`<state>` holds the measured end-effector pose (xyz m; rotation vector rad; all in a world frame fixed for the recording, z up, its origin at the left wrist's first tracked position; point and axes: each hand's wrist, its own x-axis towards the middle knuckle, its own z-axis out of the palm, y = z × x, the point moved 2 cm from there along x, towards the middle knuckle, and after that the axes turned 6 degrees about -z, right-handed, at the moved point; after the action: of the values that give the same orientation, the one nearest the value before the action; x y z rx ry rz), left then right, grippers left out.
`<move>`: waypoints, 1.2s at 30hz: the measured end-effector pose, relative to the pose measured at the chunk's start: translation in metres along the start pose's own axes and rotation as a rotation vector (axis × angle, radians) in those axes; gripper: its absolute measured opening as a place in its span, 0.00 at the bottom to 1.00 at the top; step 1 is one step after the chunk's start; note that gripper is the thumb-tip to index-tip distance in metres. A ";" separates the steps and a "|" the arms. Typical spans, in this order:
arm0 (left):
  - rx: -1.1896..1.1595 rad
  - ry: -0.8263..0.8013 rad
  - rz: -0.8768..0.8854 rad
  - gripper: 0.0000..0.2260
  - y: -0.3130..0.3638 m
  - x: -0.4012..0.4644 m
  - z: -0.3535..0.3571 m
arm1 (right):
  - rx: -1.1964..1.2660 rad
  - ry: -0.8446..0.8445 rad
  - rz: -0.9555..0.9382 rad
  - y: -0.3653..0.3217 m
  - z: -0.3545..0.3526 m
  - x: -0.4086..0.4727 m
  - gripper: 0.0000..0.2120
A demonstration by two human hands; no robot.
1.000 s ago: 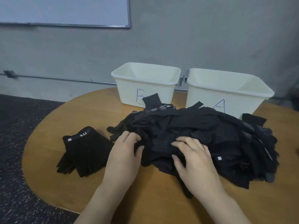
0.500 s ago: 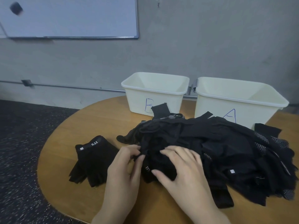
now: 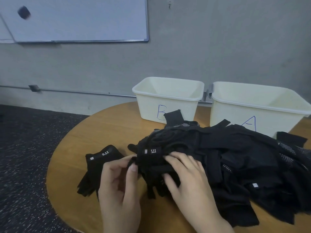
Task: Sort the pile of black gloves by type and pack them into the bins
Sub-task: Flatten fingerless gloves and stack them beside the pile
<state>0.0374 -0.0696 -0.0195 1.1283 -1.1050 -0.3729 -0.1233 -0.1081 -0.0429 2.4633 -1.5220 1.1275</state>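
A large pile of black gloves (image 3: 235, 157) covers the right half of the round wooden table (image 3: 104, 128). At the pile's left edge lies a black glove with a white "5.11" cuff label (image 3: 151, 154). My left hand (image 3: 119, 184) pinches its left edge between thumb and fingers. My right hand (image 3: 186, 175) grips the same glove from the right, fingers curled into the fabric. Another "5.11" glove (image 3: 99, 165) lies apart on the table to the left. Two cream bins stand behind the pile: bin B (image 3: 168, 98) and bin A (image 3: 259, 105), both with nothing visible inside.
The table's curved edge runs close on the left and front, above dark speckled floor (image 3: 30, 148). A grey wall with a whiteboard (image 3: 75, 19) stands behind the bins. Some gloves in the pile have white dotted palms (image 3: 286, 152).
Both hands shifted to the pile's left edge and took hold of one glove, turning its "5.11" label into view. The camera tilted up, and the bins sit lower in view.
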 end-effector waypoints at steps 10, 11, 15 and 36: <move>-0.139 -0.022 -0.181 0.10 -0.005 0.001 -0.021 | 0.433 0.105 -0.011 -0.021 -0.015 -0.015 0.09; -0.147 -0.033 -0.177 0.09 -0.004 0.000 -0.021 | 0.494 0.104 0.018 -0.023 -0.016 -0.015 0.09; -0.135 -0.114 -0.172 0.08 0.000 -0.005 -0.019 | 0.846 -0.004 0.238 -0.031 -0.018 -0.011 0.13; 0.205 -0.598 -0.160 0.18 -0.017 -0.008 0.027 | 0.923 0.097 0.590 0.000 -0.046 -0.022 0.11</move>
<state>0.0151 -0.0857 -0.0384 1.3314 -1.6048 -0.7703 -0.1543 -0.0735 -0.0220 2.3196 -2.1017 2.4765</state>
